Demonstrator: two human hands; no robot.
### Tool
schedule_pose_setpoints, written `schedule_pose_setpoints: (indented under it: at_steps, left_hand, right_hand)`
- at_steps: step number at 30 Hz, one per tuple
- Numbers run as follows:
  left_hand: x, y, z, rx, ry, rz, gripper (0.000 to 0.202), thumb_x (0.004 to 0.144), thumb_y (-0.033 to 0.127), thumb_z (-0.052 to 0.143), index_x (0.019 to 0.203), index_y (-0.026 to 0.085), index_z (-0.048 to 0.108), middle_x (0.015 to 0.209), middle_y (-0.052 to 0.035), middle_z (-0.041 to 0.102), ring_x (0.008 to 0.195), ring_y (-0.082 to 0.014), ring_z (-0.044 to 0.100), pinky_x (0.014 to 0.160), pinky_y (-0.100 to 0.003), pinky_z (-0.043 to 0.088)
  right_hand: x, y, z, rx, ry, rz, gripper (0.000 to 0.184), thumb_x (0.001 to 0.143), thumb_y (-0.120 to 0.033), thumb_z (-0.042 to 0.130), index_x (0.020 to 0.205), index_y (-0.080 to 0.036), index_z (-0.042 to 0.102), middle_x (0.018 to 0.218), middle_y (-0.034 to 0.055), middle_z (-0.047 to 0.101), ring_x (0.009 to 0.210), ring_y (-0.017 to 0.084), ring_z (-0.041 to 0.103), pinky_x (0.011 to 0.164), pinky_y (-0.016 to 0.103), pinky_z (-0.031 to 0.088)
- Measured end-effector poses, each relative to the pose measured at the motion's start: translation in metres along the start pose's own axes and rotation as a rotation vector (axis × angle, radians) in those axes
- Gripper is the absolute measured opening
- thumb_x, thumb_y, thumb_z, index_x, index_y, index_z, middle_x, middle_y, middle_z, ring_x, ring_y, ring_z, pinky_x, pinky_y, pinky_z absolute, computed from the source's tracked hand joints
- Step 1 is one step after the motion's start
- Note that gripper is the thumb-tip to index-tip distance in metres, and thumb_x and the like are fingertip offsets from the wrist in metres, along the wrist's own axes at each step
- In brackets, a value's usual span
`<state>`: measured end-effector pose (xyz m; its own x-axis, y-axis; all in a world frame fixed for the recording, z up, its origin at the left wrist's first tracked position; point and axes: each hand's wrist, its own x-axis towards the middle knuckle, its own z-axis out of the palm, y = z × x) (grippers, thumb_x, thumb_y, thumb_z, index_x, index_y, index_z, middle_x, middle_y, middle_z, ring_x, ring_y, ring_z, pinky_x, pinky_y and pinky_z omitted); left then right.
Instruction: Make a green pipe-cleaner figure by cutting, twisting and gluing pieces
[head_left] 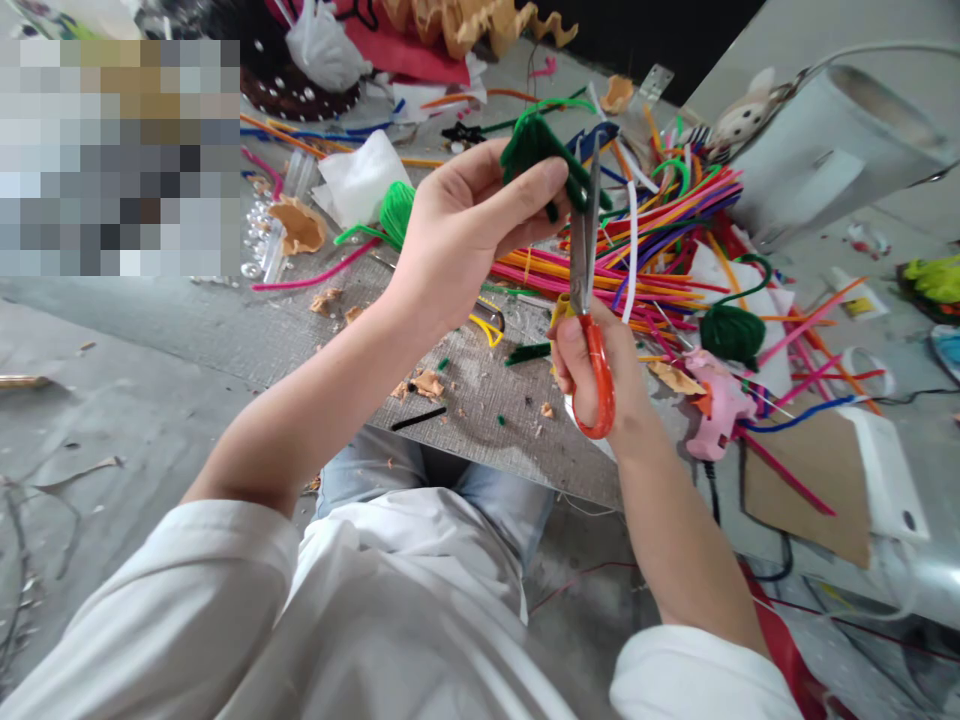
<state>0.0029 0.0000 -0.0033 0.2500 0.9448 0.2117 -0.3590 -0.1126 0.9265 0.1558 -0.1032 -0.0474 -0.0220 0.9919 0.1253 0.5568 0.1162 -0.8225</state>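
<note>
I read the left hand [469, 225] as clamped, thumb against fingers, on a dark green fuzzy piece [532, 140], raised above the table [487, 390]. The right hand [628, 365] is closed around the orange handle of the scissors [582, 265]; the blades stand slightly apart at the piece's right side. I cannot tell whether they touch it. For a clean cut, I advise holding the piece steady, keeping fingertips clear of the blades and closing them slowly. Containers: a grey bucket [806, 150] stands far right; I cannot make out contents. Clear tubes [301, 174] lie left, near loose beads [259, 228]; their contents are unclear.
</note>
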Motion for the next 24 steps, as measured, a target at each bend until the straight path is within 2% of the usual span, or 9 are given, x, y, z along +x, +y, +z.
schedule_pose_setpoints:
  at_steps: [6, 11, 15, 18, 21, 24]
  left_hand:
    - [-0.0015, 0.0011, 0.0005, -0.108, -0.022, -0.007, 0.012, 0.091, 0.011, 0.063, 0.079, 0.015, 0.063, 0.077, 0.0029, 0.068, 0.072, -0.0056, 0.069, 0.078, -0.021, 0.062]
    - [-0.0019, 0.0022, 0.0015, -0.014, 0.018, -0.041, 0.011, 0.092, 0.015, 0.064, 0.081, 0.015, 0.064, 0.082, 0.0020, 0.069, 0.083, -0.0092, 0.073, 0.084, -0.023, 0.062]
    - [-0.0035, 0.0029, 0.0017, -0.086, 0.002, -0.028, 0.013, 0.091, 0.014, 0.064, 0.078, 0.014, 0.064, 0.080, 0.0017, 0.068, 0.077, -0.0080, 0.072, 0.083, -0.023, 0.062]
    - [-0.0051, 0.0031, 0.0014, -0.124, -0.015, -0.016, 0.013, 0.091, 0.013, 0.064, 0.078, 0.014, 0.065, 0.079, 0.0018, 0.068, 0.073, -0.0062, 0.070, 0.082, -0.022, 0.062]
    - [-0.0041, 0.0020, 0.0004, -0.114, -0.005, -0.011, 0.009, 0.091, 0.015, 0.065, 0.082, 0.015, 0.066, 0.083, 0.0019, 0.069, 0.075, -0.0062, 0.070, 0.082, -0.022, 0.062]
    - [-0.0004, 0.0001, -0.0007, -0.078, 0.028, -0.022, 0.004, 0.089, 0.014, 0.066, 0.086, 0.015, 0.067, 0.088, 0.0018, 0.070, 0.080, -0.0079, 0.072, 0.081, -0.021, 0.062]
  right_hand:
    - [-0.0009, -0.0024, 0.0012, 0.001, 0.030, 0.009, 0.047, 0.098, -0.069, 0.041, 0.084, -0.025, 0.047, 0.057, -0.0049, 0.040, 0.047, 0.012, 0.043, 0.046, 0.028, 0.030]
    - [-0.0012, 0.0000, 0.0021, 0.010, 0.035, 0.010, 0.048, 0.097, -0.070, 0.042, 0.088, -0.024, 0.050, 0.057, -0.0049, 0.041, 0.047, 0.012, 0.042, 0.046, 0.028, 0.029]
    - [-0.0013, -0.0012, 0.0032, 0.032, 0.046, 0.015, 0.047, 0.096, -0.071, 0.043, 0.088, -0.024, 0.048, 0.057, -0.0053, 0.041, 0.047, 0.012, 0.042, 0.046, 0.028, 0.028]
    - [-0.0009, -0.0052, 0.0036, 0.036, 0.050, 0.015, 0.050, 0.095, -0.072, 0.045, 0.080, -0.024, 0.043, 0.056, -0.0051, 0.039, 0.047, 0.011, 0.040, 0.046, 0.027, 0.027]
    - [-0.0004, -0.0086, 0.0027, -0.003, 0.053, 0.001, 0.055, 0.091, -0.075, 0.047, 0.075, -0.024, 0.037, 0.056, -0.0047, 0.038, 0.048, 0.011, 0.040, 0.046, 0.027, 0.027]
    - [0.0004, -0.0085, 0.0008, -0.041, 0.037, 0.002, 0.054, 0.092, -0.077, 0.043, 0.080, -0.025, 0.040, 0.055, -0.0050, 0.040, 0.047, 0.013, 0.041, 0.047, 0.028, 0.028]
